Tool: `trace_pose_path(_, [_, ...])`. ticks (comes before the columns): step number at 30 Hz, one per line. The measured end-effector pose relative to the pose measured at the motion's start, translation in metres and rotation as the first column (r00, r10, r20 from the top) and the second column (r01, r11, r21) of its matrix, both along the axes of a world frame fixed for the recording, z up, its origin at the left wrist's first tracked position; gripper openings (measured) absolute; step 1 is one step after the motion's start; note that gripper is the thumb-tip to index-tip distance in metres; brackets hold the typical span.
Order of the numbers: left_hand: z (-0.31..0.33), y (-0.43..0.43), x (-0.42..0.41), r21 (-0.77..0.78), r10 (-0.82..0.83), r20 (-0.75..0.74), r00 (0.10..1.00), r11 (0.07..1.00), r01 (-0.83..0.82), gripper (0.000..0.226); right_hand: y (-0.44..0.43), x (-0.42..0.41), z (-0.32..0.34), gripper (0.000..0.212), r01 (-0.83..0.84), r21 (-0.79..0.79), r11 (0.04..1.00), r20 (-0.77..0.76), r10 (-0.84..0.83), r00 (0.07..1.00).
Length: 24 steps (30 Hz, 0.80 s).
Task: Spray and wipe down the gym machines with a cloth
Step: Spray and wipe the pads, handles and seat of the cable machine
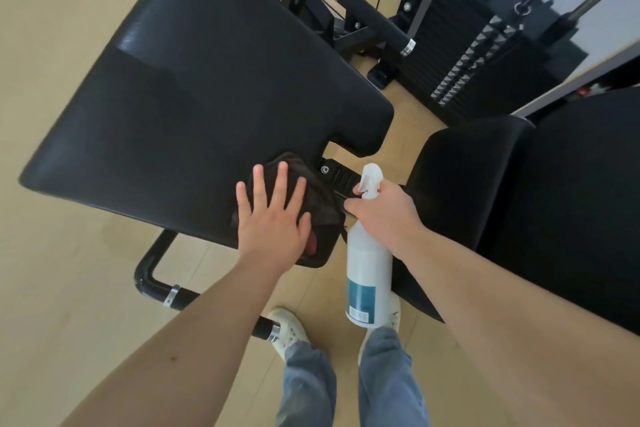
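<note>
Cloth (322,204) lies on the near corner of the big black pad (194,107), pressed under the flat left hand (273,218); right hand (384,211) grips the spray bottle (369,274). Wiping looks underway on 1 pad; the second pad (485,184) probably remains.

Black vinyl pad (194,94), wide, slanting from 12 toward 8 o'clock. Dark cloth (322,204) bunched on its 5 o'clock corner, partly over the edge. Pale wood floor (62,288) underneath; black tube frame (154,285) stands on it at 7 o'clock.
</note>
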<state>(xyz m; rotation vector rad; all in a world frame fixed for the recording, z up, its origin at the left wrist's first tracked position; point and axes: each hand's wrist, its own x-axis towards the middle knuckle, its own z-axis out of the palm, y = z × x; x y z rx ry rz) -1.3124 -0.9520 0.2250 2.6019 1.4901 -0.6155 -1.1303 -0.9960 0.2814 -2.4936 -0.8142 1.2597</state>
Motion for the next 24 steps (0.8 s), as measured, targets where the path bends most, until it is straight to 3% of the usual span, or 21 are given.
trace_pose_path(3, [-0.011,-0.011,0.021,-0.027,0.010,0.018,1.000,1.000,-0.009,0.064,0.003,0.002,-0.003,0.021,0.016,0.034,0.999,-0.035,-0.015,0.999])
trace_pose_path(6, [-0.021,-0.030,0.030,-0.149,-0.226,0.055,0.973,0.961,0.231,0.064,0.002,-0.001,-0.002,0.021,0.022,0.044,0.999,-0.078,-0.019,0.997])
trace_pose_path(8, [-0.030,-0.049,0.037,-0.274,-0.414,0.088,0.906,0.865,0.421,0.077,0.000,-0.003,-0.001,0.022,0.022,0.033,0.999,-0.100,-0.018,0.995])
trace_pose_path(10, [-0.035,-0.060,0.038,-0.327,-0.507,0.074,0.859,0.801,0.501,0.082,-0.001,-0.005,0.001,0.022,-0.014,0.013,1.000,-0.102,0.016,0.995])
trace_pose_path(12, [-0.037,-0.057,0.031,-0.268,-0.525,0.016,0.851,0.818,0.509,0.079,-0.002,-0.007,0.001,0.022,-0.051,0.008,0.999,-0.097,0.052,0.994])
trace_pose_path(17, [-0.028,-0.040,-0.003,-0.198,-0.413,0.056,0.909,0.888,0.416,0.062,-0.001,-0.026,0.004,0.018,-0.147,-0.008,0.989,-0.057,0.146,0.988])
trace_pose_path(24, [0.009,0.008,-0.070,0.005,-0.079,0.019,0.997,0.997,0.079,0.063,0.012,-0.038,0.018,0.018,-0.187,-0.041,0.981,-0.024,0.186,0.982])
